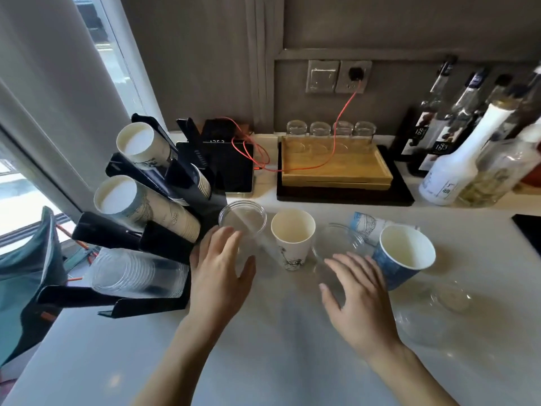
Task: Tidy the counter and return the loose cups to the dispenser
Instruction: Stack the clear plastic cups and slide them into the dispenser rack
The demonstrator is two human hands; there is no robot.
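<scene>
A black cup dispenser (164, 250) stands at the left with stacks of paper cups in its upper slots and clear plastic cups in the lowest. Loose on the white counter (281, 332) stand a clear plastic cup (243, 218), a white paper cup (292, 235), another clear cup (336, 241) and a blue paper cup (404, 253). A blue-printed cup (369, 225) lies on its side behind them. A clear cup (424, 315) lies at the right. My left hand (219, 273) is open, fingers just at the first clear cup. My right hand (357, 294) is open beside the second clear cup and the blue cup.
A wooden tray (336, 168) with several glasses sits on a black mat at the back. A dark device with a red cable (231, 168) stands behind the dispenser. Bottles (456, 165) crowd the back right. A teal bag (26, 268) hangs left of the counter edge.
</scene>
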